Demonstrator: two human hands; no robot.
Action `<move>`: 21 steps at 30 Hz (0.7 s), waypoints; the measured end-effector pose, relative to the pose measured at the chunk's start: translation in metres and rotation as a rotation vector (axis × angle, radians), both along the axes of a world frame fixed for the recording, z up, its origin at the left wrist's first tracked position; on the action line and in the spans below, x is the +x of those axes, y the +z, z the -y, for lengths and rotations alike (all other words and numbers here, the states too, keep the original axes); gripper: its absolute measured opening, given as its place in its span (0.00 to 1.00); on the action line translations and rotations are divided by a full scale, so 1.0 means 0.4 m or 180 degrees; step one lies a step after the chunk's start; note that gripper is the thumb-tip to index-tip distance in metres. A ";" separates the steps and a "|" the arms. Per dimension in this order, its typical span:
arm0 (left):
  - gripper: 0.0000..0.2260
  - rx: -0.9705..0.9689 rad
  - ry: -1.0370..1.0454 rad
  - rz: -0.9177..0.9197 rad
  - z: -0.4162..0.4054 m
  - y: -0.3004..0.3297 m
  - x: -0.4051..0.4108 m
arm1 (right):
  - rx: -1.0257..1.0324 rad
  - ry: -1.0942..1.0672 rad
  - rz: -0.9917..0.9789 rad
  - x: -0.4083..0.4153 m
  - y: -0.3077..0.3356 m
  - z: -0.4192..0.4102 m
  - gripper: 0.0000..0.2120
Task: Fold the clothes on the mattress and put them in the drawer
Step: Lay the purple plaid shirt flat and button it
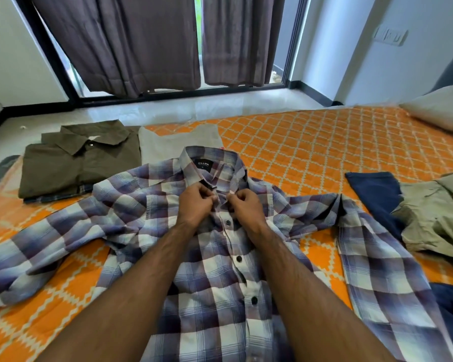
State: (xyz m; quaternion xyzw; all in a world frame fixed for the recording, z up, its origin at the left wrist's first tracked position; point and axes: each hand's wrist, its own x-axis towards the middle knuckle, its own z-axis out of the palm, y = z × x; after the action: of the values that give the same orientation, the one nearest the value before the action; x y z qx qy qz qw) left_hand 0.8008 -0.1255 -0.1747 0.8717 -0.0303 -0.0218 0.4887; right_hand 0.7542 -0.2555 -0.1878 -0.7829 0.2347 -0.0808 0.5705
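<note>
Pinching the plaid shirt (pixel 215 270) placket, left hand (pixel 195 205) and right hand (pixel 245 206).

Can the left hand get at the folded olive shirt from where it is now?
Probably yes: the olive shirt lies uncovered, up-left of the left hand, but that hand's grip is on the plaid shirt.

Plaid shirt (pixel 215 270) spread face up mid-mattress (pixel 311 152), sleeves out, partly buttoned. Folded olive shirt (pixel 79 168) near far left edge, beige garment (pixel 178 145) beside it. Navy cloth (pixel 374 194) and crumpled khaki trousers (pixel 434 212) at right edge.
</note>
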 end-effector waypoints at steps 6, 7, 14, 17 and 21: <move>0.04 -0.0649 0.0286 -0.0343 0.013 0.010 -0.037 | 0.0557 0.0056 0.0507 -0.035 -0.018 0.010 0.04; 0.04 -0.0877 0.0328 -0.0475 0.013 0.000 -0.042 | 0.0570 0.0095 0.0556 -0.037 -0.019 0.010 0.04; 0.04 -0.1666 0.0302 -0.0651 0.009 -0.048 -0.061 | 0.0430 0.0144 0.0790 -0.039 -0.043 0.008 0.06; 0.04 -0.1789 0.0193 -0.0622 0.005 -0.059 -0.060 | 0.0260 0.0187 0.0753 -0.030 -0.055 0.001 0.06; 0.03 -0.1837 0.0141 -0.0567 -0.001 -0.070 -0.058 | 0.0077 0.0155 0.0771 -0.025 -0.066 -0.008 0.05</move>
State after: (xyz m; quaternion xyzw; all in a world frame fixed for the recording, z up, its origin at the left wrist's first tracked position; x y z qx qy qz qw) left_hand 0.7774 -0.1252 -0.2027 0.6919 0.0267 -0.0780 0.7173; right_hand 0.7443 -0.2522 -0.2142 -0.7659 0.1459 -0.1581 0.6058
